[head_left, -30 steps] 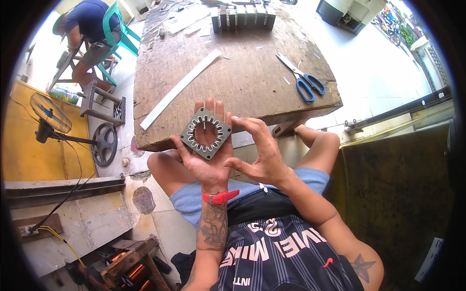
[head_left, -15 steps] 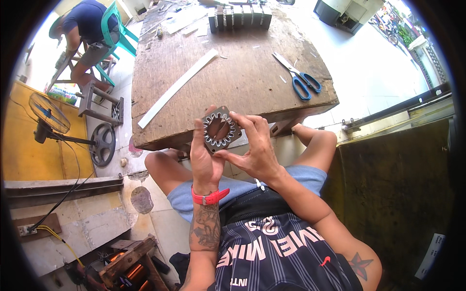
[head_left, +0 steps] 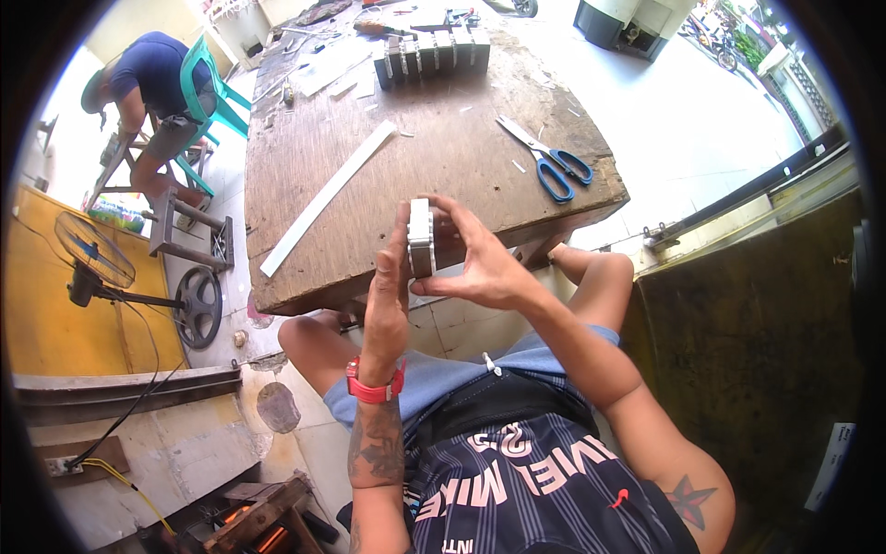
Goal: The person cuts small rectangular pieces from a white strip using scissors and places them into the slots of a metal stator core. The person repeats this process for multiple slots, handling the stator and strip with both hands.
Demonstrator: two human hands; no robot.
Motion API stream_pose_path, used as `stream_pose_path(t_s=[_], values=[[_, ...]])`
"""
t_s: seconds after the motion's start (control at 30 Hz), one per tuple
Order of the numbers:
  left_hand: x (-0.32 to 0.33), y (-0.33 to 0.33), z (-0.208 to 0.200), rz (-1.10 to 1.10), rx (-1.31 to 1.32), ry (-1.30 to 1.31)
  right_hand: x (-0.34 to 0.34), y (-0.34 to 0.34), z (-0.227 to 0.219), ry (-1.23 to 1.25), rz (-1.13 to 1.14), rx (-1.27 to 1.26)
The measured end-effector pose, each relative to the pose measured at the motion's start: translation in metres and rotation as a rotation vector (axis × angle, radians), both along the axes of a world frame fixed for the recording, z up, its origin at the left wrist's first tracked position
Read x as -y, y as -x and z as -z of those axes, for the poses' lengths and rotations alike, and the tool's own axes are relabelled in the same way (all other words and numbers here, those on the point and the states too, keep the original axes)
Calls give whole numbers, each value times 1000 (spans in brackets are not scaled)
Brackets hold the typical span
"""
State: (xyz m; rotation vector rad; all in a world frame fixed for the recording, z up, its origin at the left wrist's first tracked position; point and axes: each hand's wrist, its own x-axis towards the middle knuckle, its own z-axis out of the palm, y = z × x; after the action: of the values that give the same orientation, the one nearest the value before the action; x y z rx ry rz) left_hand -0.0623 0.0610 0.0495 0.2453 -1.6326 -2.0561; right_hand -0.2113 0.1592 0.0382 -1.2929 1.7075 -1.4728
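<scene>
In front of my chest, a small metal stator core (head_left: 421, 238) stands on edge, its layered grey side facing me and white liner ends showing along its rims. My right hand (head_left: 487, 268) grips it from the right, thumb below and fingers at the top. Flat and upright, my left hand (head_left: 382, 314) lies with straight fingers against its left face. The slotted faces are mostly hidden from here. On the wooden table (head_left: 443, 157) beyond lie a white paper strip (head_left: 329, 199) to the left and blue-handled scissors (head_left: 546, 164) to the right.
A row of similar cores (head_left: 432, 61) stands at the table's far side, with paper scraps around. A standing fan (head_left: 92, 254) is at the left. Farther off, a person (head_left: 152, 92) bends beside a green chair (head_left: 198, 92).
The stator core has turned from showing its round slotted face to showing its side edge. My left hand has swung upright, palm against it; my right hand still grips it.
</scene>
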Motion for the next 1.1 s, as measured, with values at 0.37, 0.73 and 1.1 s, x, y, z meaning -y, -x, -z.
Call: stream_pose_path(t_s=[0.37,0.73,1.1], values=[[85,1,18,-564,341,873,88,146,-31,-279,81,-380],[87,23,31,-726,1202,1213,164,169,-32,-306,-65,-454],[119,-2,29,-765,977,1341,245,171,-59,-360,-218,-1030]])
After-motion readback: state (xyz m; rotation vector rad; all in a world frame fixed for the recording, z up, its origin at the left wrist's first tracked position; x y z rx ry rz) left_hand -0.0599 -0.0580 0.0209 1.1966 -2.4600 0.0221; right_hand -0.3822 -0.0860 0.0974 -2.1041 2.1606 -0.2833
